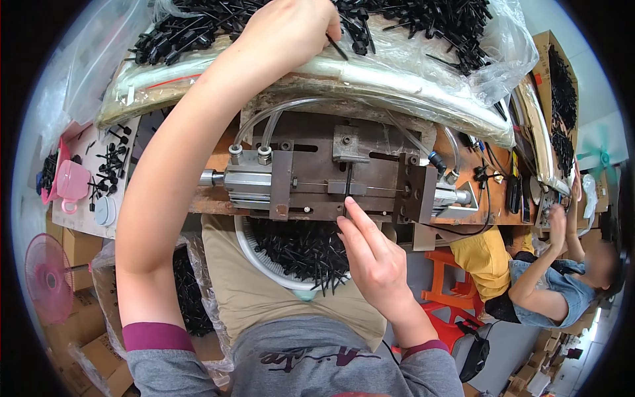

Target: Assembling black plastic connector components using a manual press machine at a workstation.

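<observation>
My left hand (291,30) reaches over the heap of black plastic pieces (436,26) at the top. Its fingers, partly cut off by the picture edge, are closed on a thin black pin (337,47). Below it, a metal clamping fixture (311,192) is fixed on the bench, with a slim black piece (348,177) standing lengthwise in its middle. My right hand (377,261) is at the fixture's near edge, two fingers stretched out and apart; one fingertip touches the black piece's near end. The other fingers are hidden underneath.
A white basket (246,246) of black pieces sits between my knees. Air cylinders (248,182) and clear hoses flank the fixture. A pink cup (71,182) and loose pieces lie at left. Another person (549,284) works at right beside a red stool (450,284).
</observation>
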`<state>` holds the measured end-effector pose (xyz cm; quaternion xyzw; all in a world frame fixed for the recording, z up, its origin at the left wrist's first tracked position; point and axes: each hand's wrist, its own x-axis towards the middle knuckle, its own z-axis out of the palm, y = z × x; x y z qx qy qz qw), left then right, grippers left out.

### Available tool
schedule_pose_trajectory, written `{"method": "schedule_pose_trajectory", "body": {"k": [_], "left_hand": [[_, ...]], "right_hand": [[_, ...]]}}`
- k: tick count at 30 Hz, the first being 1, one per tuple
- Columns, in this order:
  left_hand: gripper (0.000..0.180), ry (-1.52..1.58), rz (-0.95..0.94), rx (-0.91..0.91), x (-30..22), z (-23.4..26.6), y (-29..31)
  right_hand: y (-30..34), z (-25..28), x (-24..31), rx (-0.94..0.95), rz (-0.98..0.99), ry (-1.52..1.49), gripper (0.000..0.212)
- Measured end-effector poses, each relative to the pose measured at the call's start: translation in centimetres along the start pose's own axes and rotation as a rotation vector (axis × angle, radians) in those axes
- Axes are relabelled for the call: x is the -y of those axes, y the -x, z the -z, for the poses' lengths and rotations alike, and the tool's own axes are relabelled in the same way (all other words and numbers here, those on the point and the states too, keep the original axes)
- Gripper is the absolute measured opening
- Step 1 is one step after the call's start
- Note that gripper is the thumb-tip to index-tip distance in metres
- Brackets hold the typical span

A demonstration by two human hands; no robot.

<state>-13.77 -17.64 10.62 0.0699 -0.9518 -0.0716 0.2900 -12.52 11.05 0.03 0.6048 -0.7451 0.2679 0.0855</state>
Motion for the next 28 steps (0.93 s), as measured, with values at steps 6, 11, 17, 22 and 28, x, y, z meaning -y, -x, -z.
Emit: {"method": "schedule_pose_trajectory", "body": {"k": [6,11,17,22,28], "left_hand": [[0.016,0.457,0.211,0.0,-0.9,1.8,-1.3],[0.024,0.988,0.344,-0.126,-2.8,4.1,0.6],[0.046,1.763,-0.247,-0.028,0.3,2.5,4.1],[0.056,1.41,0.318,-0.226,-5.1,6.1,8.6],[0.048,0.916,0.206,-0.203,-5.8,6.4,14.1]], "right_hand": [[-1.1,1.1,0.2,0.053,-0.012,0.09,0.025],[-1.5,1.5,0.2,0.107,0.0,0.125,0.026],[-2.0,2.1,0.7,0.202,0.025,0.186,0.034],[-3.5,4.0,-0.6,0.174,0.084,0.026,0.033],[-15.2,6.3,-3.5,-0.354,0.093,0.032,0.017]]}}
